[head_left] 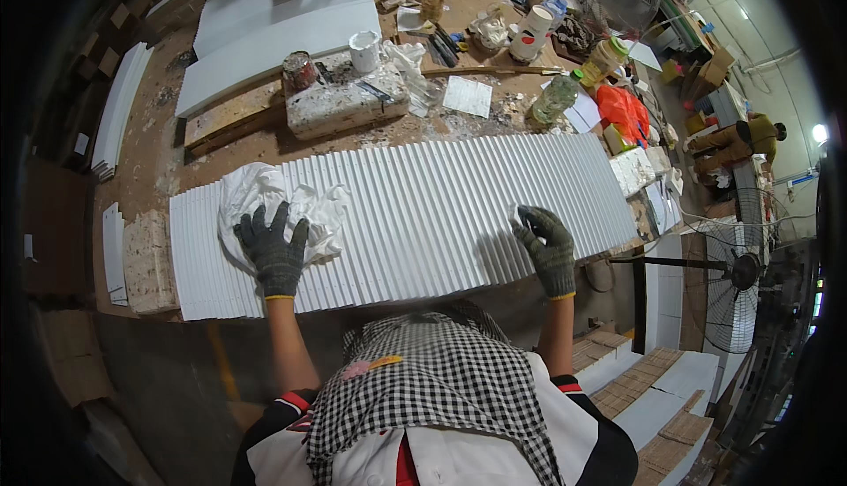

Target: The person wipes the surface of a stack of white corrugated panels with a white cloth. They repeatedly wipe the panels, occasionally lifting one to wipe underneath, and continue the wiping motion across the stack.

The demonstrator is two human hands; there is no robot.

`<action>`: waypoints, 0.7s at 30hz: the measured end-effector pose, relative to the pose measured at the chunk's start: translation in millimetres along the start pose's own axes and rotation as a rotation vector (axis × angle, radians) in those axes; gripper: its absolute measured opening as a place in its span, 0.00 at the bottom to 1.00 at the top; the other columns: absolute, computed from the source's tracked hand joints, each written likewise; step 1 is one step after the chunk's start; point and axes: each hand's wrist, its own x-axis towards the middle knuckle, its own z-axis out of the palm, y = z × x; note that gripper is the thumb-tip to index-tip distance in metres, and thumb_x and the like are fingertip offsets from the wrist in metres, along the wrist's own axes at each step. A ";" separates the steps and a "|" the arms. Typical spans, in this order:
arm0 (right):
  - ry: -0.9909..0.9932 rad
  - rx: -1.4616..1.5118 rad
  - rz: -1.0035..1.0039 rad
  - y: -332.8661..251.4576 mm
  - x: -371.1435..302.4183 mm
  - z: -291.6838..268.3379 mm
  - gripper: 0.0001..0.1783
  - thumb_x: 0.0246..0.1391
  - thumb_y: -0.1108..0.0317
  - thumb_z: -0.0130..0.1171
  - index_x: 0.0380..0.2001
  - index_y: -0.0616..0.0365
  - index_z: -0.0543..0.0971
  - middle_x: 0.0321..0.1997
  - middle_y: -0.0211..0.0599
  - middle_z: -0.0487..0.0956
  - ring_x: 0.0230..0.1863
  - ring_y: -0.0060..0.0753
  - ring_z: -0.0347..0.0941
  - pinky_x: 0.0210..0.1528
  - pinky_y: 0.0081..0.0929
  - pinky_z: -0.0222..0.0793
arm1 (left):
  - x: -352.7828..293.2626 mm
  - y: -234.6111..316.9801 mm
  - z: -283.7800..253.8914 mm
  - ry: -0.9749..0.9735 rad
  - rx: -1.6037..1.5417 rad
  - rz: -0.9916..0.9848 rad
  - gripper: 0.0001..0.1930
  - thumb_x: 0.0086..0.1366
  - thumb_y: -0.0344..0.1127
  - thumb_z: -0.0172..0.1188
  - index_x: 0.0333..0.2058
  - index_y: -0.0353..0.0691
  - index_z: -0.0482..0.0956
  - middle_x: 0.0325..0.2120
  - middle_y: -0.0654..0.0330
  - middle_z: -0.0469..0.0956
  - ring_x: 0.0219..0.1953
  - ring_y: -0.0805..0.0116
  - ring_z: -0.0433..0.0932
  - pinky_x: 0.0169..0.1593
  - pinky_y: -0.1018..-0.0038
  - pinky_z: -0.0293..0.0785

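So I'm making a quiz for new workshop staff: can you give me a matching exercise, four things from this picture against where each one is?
Things:
1. left hand
2. right hand
3. white cup
4. orange bag

Places:
A. beyond the ribbed white panel's right end
B. flat on a crumpled white cloth
C. on the panel's right part, fingers bent
D. on a block behind the panel

Pairs: 1-B, 2-C, 3-D, 4-A

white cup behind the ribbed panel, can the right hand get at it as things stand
Probably yes, with a long reach. The right hand rests on the ribbed panel, seemingly pinching something small and white. The white cup stands across the panel on a stained block, with nothing tall between.
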 end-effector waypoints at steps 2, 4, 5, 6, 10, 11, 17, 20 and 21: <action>-0.052 -0.035 0.019 15.9 21.8 0.7 0.18 0.62 0.72 0.77 0.55 0.58 0.89 0.55 0.35 0.88 0.50 0.24 0.85 0.52 0.26 0.84 | -21.4 -5.1 10.0 0.068 -0.033 0.062 0.27 0.63 0.53 0.77 0.59 0.52 0.88 0.57 0.51 0.79 0.65 0.42 0.73 0.73 0.41 0.63; -0.097 -0.024 -0.071 28.8 45.1 10.2 0.18 0.61 0.73 0.77 0.55 0.58 0.89 0.53 0.35 0.88 0.50 0.25 0.86 0.51 0.25 0.84 | -26.2 -8.3 16.6 0.045 -0.093 0.021 0.19 0.62 0.47 0.78 0.50 0.50 0.91 0.53 0.52 0.82 0.61 0.47 0.78 0.71 0.45 0.67; -0.147 -0.071 -0.092 34.4 65.1 18.9 0.19 0.60 0.75 0.77 0.54 0.57 0.89 0.52 0.36 0.88 0.49 0.27 0.86 0.50 0.26 0.85 | -24.6 -8.5 19.0 0.068 -0.096 0.026 0.18 0.62 0.49 0.77 0.48 0.49 0.91 0.52 0.54 0.83 0.59 0.48 0.78 0.71 0.45 0.68; -0.230 -0.092 -0.151 38.7 86.0 28.3 0.15 0.57 0.74 0.77 0.49 0.56 0.90 0.51 0.41 0.88 0.48 0.40 0.88 0.51 0.34 0.87 | -21.4 -9.4 20.3 0.095 -0.092 0.028 0.17 0.63 0.50 0.76 0.46 0.49 0.91 0.51 0.55 0.83 0.58 0.49 0.78 0.70 0.45 0.68; -0.369 -0.319 -0.300 47.9 161.6 74.7 0.10 0.58 0.69 0.76 0.44 0.47 0.92 0.50 0.36 0.91 0.45 0.42 0.89 0.53 0.36 0.87 | -18.2 -5.7 22.0 0.116 -0.078 -0.013 0.13 0.62 0.47 0.77 0.41 0.48 0.92 0.48 0.55 0.85 0.57 0.49 0.80 0.68 0.47 0.72; -0.343 -0.455 -0.394 47.6 178.8 88.8 0.10 0.57 0.69 0.76 0.44 0.47 0.92 0.49 0.36 0.91 0.46 0.43 0.88 0.54 0.38 0.87 | -18.1 -5.4 21.8 0.105 -0.069 -0.009 0.14 0.62 0.47 0.77 0.42 0.48 0.92 0.48 0.55 0.85 0.57 0.49 0.80 0.68 0.47 0.72; -0.406 -0.502 -0.683 45.9 207.6 98.2 0.09 0.58 0.73 0.74 0.42 0.52 0.90 0.46 0.36 0.90 0.46 0.41 0.87 0.51 0.38 0.88 | -18.8 -7.7 23.7 0.095 -0.044 0.021 0.13 0.64 0.46 0.77 0.44 0.49 0.92 0.48 0.55 0.86 0.56 0.51 0.83 0.69 0.47 0.72; -0.513 -0.420 -0.643 46.8 150.8 62.1 0.08 0.57 0.68 0.75 0.41 0.49 0.89 0.47 0.36 0.89 0.49 0.44 0.87 0.55 0.43 0.84 | -18.0 -8.3 26.0 0.092 -0.014 0.023 0.14 0.64 0.46 0.77 0.45 0.50 0.92 0.48 0.56 0.86 0.56 0.53 0.82 0.69 0.48 0.72; -0.531 -0.503 -0.598 45.4 121.7 46.1 0.07 0.58 0.67 0.75 0.40 0.47 0.89 0.48 0.35 0.89 0.50 0.43 0.86 0.56 0.45 0.82 | -18.1 -8.2 26.6 0.079 -0.025 0.015 0.14 0.64 0.46 0.77 0.45 0.50 0.92 0.48 0.57 0.86 0.56 0.53 0.82 0.69 0.49 0.72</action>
